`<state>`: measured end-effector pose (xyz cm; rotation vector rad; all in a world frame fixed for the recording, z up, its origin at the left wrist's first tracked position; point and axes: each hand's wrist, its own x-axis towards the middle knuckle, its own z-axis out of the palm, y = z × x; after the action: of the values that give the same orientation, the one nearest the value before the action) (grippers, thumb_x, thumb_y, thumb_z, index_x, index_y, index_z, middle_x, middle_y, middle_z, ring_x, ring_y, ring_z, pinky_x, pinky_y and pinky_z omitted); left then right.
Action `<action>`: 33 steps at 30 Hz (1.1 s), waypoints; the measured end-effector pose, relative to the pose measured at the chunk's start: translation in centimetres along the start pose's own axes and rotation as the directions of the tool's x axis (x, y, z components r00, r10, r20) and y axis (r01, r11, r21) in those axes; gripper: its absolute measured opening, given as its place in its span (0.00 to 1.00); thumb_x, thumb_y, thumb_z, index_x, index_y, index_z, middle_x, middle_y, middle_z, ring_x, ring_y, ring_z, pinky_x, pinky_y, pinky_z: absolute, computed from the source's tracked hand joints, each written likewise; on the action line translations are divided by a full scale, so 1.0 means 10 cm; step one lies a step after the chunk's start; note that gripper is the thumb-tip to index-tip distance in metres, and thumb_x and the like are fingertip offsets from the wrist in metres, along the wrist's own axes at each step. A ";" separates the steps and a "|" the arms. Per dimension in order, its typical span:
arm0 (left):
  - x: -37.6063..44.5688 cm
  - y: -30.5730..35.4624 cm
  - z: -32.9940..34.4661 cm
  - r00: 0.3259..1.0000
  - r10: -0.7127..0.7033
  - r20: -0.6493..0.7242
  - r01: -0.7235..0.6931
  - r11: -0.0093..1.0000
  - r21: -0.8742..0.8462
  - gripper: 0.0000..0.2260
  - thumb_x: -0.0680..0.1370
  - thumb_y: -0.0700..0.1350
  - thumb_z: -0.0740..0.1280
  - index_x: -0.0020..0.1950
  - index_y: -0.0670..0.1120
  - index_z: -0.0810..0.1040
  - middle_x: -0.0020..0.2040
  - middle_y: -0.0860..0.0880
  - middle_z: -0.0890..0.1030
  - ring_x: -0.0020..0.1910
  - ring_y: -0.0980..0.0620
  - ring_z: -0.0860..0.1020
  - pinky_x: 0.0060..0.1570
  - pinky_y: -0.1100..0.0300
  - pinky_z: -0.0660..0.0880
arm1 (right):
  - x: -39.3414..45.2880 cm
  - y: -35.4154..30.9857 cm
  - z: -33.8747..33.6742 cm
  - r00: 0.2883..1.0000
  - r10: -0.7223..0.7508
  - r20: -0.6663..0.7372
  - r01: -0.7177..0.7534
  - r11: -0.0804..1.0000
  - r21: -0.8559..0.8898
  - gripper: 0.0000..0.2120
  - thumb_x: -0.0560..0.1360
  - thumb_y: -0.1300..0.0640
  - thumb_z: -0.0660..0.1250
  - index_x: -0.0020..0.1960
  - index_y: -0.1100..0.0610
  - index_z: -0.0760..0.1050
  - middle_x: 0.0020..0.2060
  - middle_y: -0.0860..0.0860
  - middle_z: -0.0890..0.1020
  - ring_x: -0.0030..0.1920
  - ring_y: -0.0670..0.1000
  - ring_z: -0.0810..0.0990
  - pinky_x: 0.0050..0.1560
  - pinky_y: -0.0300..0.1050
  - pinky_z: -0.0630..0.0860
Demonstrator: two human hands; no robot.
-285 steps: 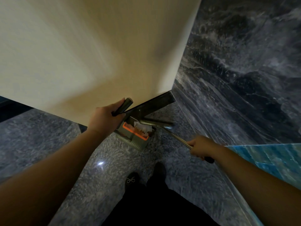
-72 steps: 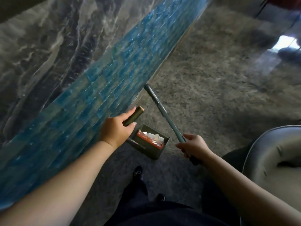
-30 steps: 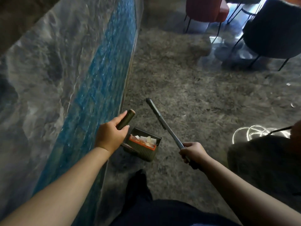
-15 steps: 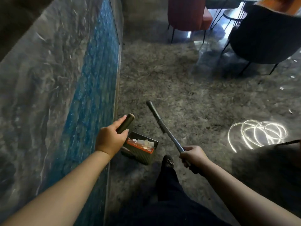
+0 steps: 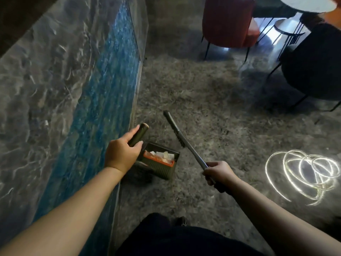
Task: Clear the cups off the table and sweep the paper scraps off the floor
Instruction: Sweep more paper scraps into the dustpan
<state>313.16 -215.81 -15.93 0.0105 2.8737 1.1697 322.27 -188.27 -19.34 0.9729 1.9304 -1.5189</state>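
Carrying: paper scraps (image 5: 162,154) in dustpan (image 5: 160,163)
Left grip (image 5: 122,153): grasping dustpan handle (image 5: 138,134)
Right grip (image 5: 218,172): grasping broom (image 5: 181,138)
Next: likely finding remaining scraps, lowering pan

My one head-worn camera looks steeply down my arms at the floor, close beside the marble wall (image 5: 46,93).

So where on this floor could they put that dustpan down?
Bare floor lies between the marble wall, the red chair and the light swirl. It is crowded top right, around the black chair and round table.
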 end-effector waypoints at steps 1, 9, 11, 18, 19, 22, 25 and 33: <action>0.21 0.03 0.02 1.000 0.000 -0.005 0.000 1.000 -0.005 0.23 0.75 0.45 0.71 0.69 0.54 0.73 0.58 0.46 0.82 0.54 0.47 0.81 0.58 0.59 0.74 | 0.14 -0.16 -0.03 1.000 0.003 0.001 -0.003 1.000 0.001 0.11 0.71 0.68 0.64 0.52 0.64 0.79 0.29 0.56 0.72 0.20 0.49 0.70 0.22 0.35 0.61; 2.02 0.20 0.24 0.999 0.025 0.034 -0.025 1.000 0.008 0.23 0.75 0.47 0.71 0.69 0.57 0.73 0.56 0.47 0.83 0.54 0.47 0.81 0.59 0.53 0.76 | 1.30 -1.40 -0.18 1.000 0.004 -0.015 -0.004 1.000 -0.003 0.11 0.70 0.68 0.64 0.51 0.62 0.80 0.28 0.55 0.73 0.19 0.49 0.70 0.21 0.33 0.60; 2.48 0.24 0.29 0.998 0.035 0.043 -0.036 0.999 0.016 0.23 0.74 0.47 0.71 0.69 0.57 0.73 0.56 0.47 0.83 0.54 0.47 0.81 0.59 0.55 0.76 | 1.57 -1.69 -0.21 1.000 0.009 -0.029 -0.010 1.000 -0.006 0.11 0.71 0.68 0.64 0.50 0.61 0.80 0.28 0.55 0.73 0.20 0.49 0.71 0.21 0.34 0.60; 3.87 0.52 0.41 0.994 0.066 0.084 -0.070 0.997 0.038 0.23 0.74 0.46 0.71 0.69 0.57 0.73 0.57 0.47 0.83 0.54 0.47 0.81 0.57 0.58 0.75 | 2.39 -2.64 -0.46 0.999 0.017 -0.034 -0.017 1.000 0.019 0.06 0.70 0.68 0.64 0.41 0.60 0.78 0.29 0.56 0.73 0.20 0.49 0.70 0.21 0.34 0.60; 4.10 0.56 0.45 0.995 0.060 0.079 -0.064 0.997 0.042 0.23 0.74 0.47 0.71 0.69 0.58 0.73 0.57 0.47 0.83 0.54 0.46 0.81 0.57 0.56 0.75 | 2.56 -2.79 -0.52 0.999 0.018 -0.041 -0.017 1.000 0.023 0.06 0.70 0.68 0.64 0.41 0.61 0.78 0.29 0.56 0.73 0.21 0.50 0.69 0.21 0.34 0.60; 4.72 0.69 0.59 0.996 0.055 0.065 -0.058 0.997 0.052 0.23 0.74 0.46 0.72 0.69 0.57 0.74 0.57 0.47 0.83 0.54 0.46 0.81 0.58 0.56 0.75 | 3.09 -3.22 -0.70 0.999 0.015 -0.050 -0.014 1.000 0.020 0.07 0.69 0.68 0.64 0.44 0.63 0.78 0.29 0.57 0.74 0.23 0.51 0.68 0.22 0.35 0.59; 5.40 0.81 0.76 0.998 0.025 0.054 -0.028 0.998 0.050 0.23 0.74 0.46 0.72 0.68 0.56 0.74 0.56 0.46 0.83 0.53 0.46 0.81 0.57 0.58 0.74 | 3.64 -3.73 -0.91 0.999 0.003 -0.053 -0.003 1.000 0.017 0.07 0.69 0.69 0.63 0.44 0.65 0.77 0.28 0.57 0.73 0.20 0.50 0.68 0.22 0.34 0.59; 7.19 1.32 0.97 0.999 -0.031 0.014 0.030 0.998 0.049 0.23 0.75 0.45 0.71 0.69 0.55 0.74 0.59 0.47 0.82 0.56 0.46 0.80 0.59 0.56 0.74 | 4.87 -5.30 -1.50 1.000 0.028 -0.001 -0.028 0.999 -0.024 0.13 0.71 0.69 0.62 0.53 0.64 0.79 0.29 0.57 0.73 0.17 0.48 0.67 0.20 0.34 0.60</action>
<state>241.58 -198.08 -16.09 -0.0228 2.8783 1.0903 251.28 -169.23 -19.42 0.9855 1.9235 -1.4765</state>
